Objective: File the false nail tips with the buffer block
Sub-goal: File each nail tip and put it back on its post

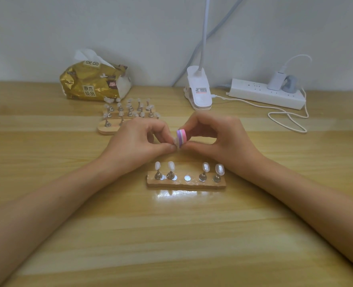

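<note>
Above the near stand [186, 184], the left hand [138, 143] pinches a light, slippery tip [175, 141] by its edges while the right hand [219, 141] grips the soft block [181, 137] against it.

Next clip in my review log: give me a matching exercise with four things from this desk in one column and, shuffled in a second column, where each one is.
Things
1. pink and purple striped buffer block
2. clear false nail tip against the block
3. gold tissue pack
4. white power strip

Places
A. far right of the wooden table
B. pinched in the left hand
C. far left of the table
D. gripped in the right hand

Pairs: 1-D, 2-B, 3-C, 4-A
</note>
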{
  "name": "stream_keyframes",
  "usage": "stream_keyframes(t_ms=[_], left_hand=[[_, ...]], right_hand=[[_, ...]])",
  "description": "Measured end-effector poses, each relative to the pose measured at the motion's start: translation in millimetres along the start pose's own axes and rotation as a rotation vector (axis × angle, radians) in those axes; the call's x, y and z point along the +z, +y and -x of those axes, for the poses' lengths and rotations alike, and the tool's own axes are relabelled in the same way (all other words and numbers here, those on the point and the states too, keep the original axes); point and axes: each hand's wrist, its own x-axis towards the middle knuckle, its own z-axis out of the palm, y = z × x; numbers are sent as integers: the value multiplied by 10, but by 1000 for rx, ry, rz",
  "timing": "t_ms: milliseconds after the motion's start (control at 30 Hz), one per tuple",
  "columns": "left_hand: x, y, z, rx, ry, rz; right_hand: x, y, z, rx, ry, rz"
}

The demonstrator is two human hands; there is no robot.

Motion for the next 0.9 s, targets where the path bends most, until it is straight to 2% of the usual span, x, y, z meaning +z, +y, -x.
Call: stream_keyframes(t_ms=[133, 433, 567, 900], left_hand=[[-1, 8, 3, 13, -7, 4], [1, 14, 8, 4, 6, -10], [-1, 17, 9, 11, 2, -22], [4, 1, 0, 11, 5, -2]], right_hand=[[-3, 7, 10, -46, 20, 17], [14, 6, -2, -12, 6, 32], [23, -7, 9, -47, 60, 14], [16, -26, 5, -8, 13, 22]])
